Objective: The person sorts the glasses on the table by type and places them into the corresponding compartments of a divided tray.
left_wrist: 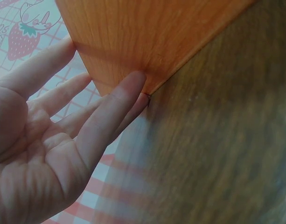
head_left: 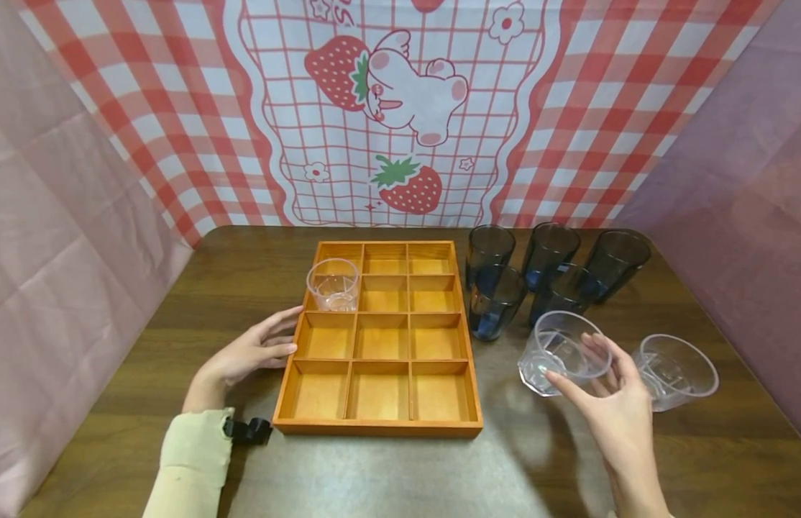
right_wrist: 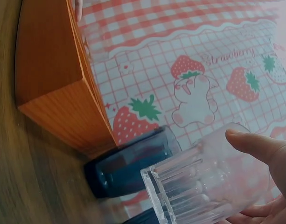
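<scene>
Head view, clock centred on the orange-brown rectangular wooden tray (head_left: 377,430): at 3 o'clock, a clear, round-rimmed, plastic-looking cup (head_left: 557,352) leans in the right hand (head_left: 623,403), its base toward the tray. Light, even pressure would probably suit its thin wall, with the base levelled before it meets any surface; the five dark-blue translucent tumblers (head_left: 497,306) at 2 o'clock are best passed on their near side. A second clear cup (head_left: 333,288) stands in a compartment between 10 and 11 o'clock; a third clear cup (head_left: 679,370) lies beyond the right hand, also at 3 o'clock. The left hand (head_left: 254,349), at 9 o'clock, touches the tray's side, which should help to steady it. Left wrist view: the fingers are extended and fanned, grasping nothing, tips against the wooden wall at 12 o'clock. Right wrist view, clock centred on the held cup: thumb near 2 o'clock and fingers near 4 pinch it across its width; its base points toward 9, overlapping a tumbler, though contact cannot be told.
</scene>
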Tool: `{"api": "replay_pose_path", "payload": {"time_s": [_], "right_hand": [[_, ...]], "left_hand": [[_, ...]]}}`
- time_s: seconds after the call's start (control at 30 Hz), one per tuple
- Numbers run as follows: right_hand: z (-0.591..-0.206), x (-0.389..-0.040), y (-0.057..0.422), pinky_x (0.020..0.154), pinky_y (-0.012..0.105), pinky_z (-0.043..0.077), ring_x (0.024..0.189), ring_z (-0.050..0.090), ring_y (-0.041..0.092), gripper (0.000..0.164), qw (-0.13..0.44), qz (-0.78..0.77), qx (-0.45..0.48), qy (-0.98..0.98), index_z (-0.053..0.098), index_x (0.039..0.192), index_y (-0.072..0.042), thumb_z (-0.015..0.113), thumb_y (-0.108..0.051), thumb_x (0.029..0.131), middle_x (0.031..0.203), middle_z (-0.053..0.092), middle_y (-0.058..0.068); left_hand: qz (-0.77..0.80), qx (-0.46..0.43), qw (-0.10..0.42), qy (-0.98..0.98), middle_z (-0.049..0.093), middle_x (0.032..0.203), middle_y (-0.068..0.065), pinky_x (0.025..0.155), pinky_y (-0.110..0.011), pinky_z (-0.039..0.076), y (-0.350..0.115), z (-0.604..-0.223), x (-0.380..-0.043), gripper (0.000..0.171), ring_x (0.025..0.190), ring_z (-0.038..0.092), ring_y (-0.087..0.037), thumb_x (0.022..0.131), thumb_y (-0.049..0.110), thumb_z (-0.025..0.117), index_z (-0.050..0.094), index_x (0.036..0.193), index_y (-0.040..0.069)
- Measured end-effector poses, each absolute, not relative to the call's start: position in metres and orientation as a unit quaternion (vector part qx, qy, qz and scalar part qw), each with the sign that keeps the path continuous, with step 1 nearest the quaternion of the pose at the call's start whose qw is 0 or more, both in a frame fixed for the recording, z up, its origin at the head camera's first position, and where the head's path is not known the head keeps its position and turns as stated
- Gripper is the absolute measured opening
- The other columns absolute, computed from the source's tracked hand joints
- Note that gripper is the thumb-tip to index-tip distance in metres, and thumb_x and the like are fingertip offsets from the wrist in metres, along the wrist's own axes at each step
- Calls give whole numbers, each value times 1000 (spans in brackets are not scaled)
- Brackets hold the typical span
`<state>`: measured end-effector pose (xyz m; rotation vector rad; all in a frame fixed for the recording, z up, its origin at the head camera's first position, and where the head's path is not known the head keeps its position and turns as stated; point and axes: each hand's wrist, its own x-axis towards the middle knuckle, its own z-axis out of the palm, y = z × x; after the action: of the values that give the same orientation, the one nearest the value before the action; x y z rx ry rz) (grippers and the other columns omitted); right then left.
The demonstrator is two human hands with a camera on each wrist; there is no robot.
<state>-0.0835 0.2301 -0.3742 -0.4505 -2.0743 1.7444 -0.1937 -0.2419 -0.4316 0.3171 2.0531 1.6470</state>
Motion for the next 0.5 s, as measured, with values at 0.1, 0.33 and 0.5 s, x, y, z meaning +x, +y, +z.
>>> {"api": "replay_pose_path", "payload": {"time_s": [0.1, 0.33, 0.5], "right_hand": [[-372, -83, 227, 92, 4, 44, 112, 56, -4, 82, 190, 628, -155, -739, 50, 136, -9, 81, 16, 64, 121, 60, -11], [-370, -82, 220, 94, 3, 42, 109, 57, -9, 80, 169, 617, -110, -760, 50, 133, -10, 80, 17, 64, 120, 59, -15], [-370, -83, 213, 93, 1, 41, 109, 55, -14, 81, 159, 594, -83, -784, 48, 135, -8, 81, 14, 65, 120, 57, -20]], "left_hand": [[602, 116, 243, 752, 15, 161, -21, 101, -48, 50, -242, -431, -193, 68, 140, 31, -47, 99, 12, 55, 18, 156, 17], [605, 116, 242, 750, 15, 161, -21, 100, -48, 50, -242, -432, -194, 68, 140, 31, -47, 99, 11, 54, 18, 156, 17], [604, 120, 241, 750, 15, 161, -21, 100, -48, 50, -242, -432, -193, 68, 139, 32, -47, 99, 11, 54, 18, 156, 16]]}}
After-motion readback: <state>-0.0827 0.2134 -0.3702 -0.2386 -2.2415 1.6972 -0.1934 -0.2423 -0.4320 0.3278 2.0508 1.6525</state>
